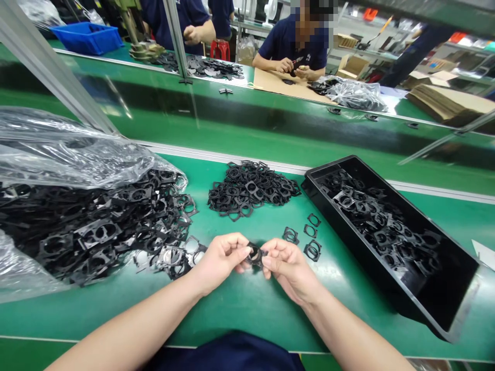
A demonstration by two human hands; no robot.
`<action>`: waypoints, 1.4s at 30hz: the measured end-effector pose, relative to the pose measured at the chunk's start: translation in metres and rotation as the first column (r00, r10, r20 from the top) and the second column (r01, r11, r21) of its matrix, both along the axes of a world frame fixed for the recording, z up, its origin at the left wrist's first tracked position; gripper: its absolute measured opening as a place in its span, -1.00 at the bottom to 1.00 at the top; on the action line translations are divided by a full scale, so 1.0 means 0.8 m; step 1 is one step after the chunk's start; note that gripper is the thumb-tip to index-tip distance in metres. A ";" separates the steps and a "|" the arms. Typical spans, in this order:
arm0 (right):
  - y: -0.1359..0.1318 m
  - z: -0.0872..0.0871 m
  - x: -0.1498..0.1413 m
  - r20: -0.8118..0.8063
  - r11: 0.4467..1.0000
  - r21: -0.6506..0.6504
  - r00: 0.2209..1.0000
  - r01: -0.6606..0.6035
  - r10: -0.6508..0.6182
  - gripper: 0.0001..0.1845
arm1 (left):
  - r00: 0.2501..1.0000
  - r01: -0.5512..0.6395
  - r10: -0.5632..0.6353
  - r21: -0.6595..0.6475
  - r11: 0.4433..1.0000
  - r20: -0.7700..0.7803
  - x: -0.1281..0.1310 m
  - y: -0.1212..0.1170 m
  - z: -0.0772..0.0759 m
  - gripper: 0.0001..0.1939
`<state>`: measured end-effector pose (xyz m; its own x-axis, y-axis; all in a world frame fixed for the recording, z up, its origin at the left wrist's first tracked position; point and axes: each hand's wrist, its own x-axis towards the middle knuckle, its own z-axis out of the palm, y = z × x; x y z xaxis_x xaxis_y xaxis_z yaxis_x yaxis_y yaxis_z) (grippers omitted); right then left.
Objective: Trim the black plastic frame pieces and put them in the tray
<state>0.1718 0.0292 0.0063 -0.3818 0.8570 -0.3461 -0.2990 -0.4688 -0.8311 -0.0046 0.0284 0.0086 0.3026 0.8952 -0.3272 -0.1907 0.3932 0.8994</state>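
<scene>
Between my two hands is a small black plastic ring-shaped part point(255, 254), held above the green bench. My left hand point(224, 257) pinches its left side between thumb and fingers. On the other side, my right hand point(285, 265) grips the right edge the same way. The fingers cover much of the part, so I cannot tell if it is one piece or two. Several similar loose black rings point(311, 232) lie just right of my right hand. A heap of black rings point(253, 188) sits beyond my hands.
At left, a clear plastic bag point(77, 154) spills a large pile of black frame parts point(96, 232). A black tray point(386, 293) with more parts stands at right. Across a green conveyor point(232, 126), co-workers handle parts near a blue bin point(88, 38) and cardboard point(276, 85).
</scene>
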 end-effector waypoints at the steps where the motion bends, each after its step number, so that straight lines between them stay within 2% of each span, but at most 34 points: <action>1: -0.001 0.000 0.000 0.020 1.000 0.024 1.000 0.006 -0.007 -0.73 | 1.000 0.001 -0.001 -0.010 1.000 0.004 0.000 0.001 0.000 -0.65; 5: -0.005 0.001 -0.001 0.202 0.991 0.132 0.979 -0.001 -0.026 -0.73 | 0.999 -0.028 0.026 -0.032 0.999 -0.043 0.003 0.001 -0.002 -0.67; 8: -0.003 0.002 0.000 0.321 0.993 0.117 0.947 -0.027 -0.013 -0.70 | 0.991 -0.059 0.060 0.008 0.998 -0.118 0.006 -0.001 -0.004 -0.73; 10: -0.002 0.001 0.002 0.304 0.995 0.091 0.952 -0.050 0.020 -0.69 | 0.983 -0.057 0.070 0.076 0.995 -0.172 0.006 -0.004 -0.005 -0.75; 13: 0.000 -0.001 0.004 0.197 0.996 0.067 0.979 -0.065 0.051 -0.70 | 0.977 -0.044 0.074 0.148 0.988 -0.202 0.004 -0.006 -0.005 -0.74; 17: 0.001 -0.002 0.006 0.146 0.996 0.089 0.989 -0.020 0.007 -0.72 | 0.999 -0.024 0.025 0.047 0.999 -0.037 0.000 -0.005 -0.003 -0.73; 22: 0.002 -0.001 0.008 0.107 0.996 0.086 0.994 -0.014 0.005 -0.73 | 0.975 0.130 -0.106 -0.111 0.985 0.195 0.001 -0.005 -0.003 -0.68; 26: 0.001 0.002 0.006 0.067 0.995 0.099 0.998 -0.011 0.004 -0.76 | 0.951 0.129 -0.066 -0.195 0.972 0.303 0.000 -0.006 -0.006 -0.70; 29: 0.000 0.003 0.004 0.048 0.994 0.104 0.999 -0.028 0.023 -0.78 | 0.915 0.178 -0.068 -0.246 0.953 0.398 0.000 -0.005 -0.008 -0.70; 31: 0.001 0.002 0.006 0.057 0.992 0.120 0.998 -0.028 0.022 -0.79 | 0.909 0.185 -0.065 -0.258 0.948 0.411 0.001 -0.005 -0.007 -0.70; 37: 0.001 -0.004 0.010 0.122 0.985 0.173 0.992 -0.013 -0.009 -0.80 | 0.972 0.050 0.007 -0.238 0.970 0.235 0.000 -0.004 -0.007 -0.74; 39: 0.000 -0.004 0.007 0.098 0.988 0.152 0.995 -0.026 0.011 -0.79 | 0.959 0.080 0.001 -0.271 0.959 0.285 0.000 -0.004 -0.007 -0.73; 42: -0.003 -0.002 0.001 0.019 0.995 0.085 0.998 -0.055 0.054 -0.76 | 0.897 0.185 -0.036 -0.301 0.936 0.440 0.001 -0.005 -0.006 -0.68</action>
<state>0.1724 0.0269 0.0049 -0.4236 0.8617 -0.2793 -0.2606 -0.4112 -0.8735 -0.0039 0.0246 0.0035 0.5686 0.7115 -0.4128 -0.4588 0.6908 0.5588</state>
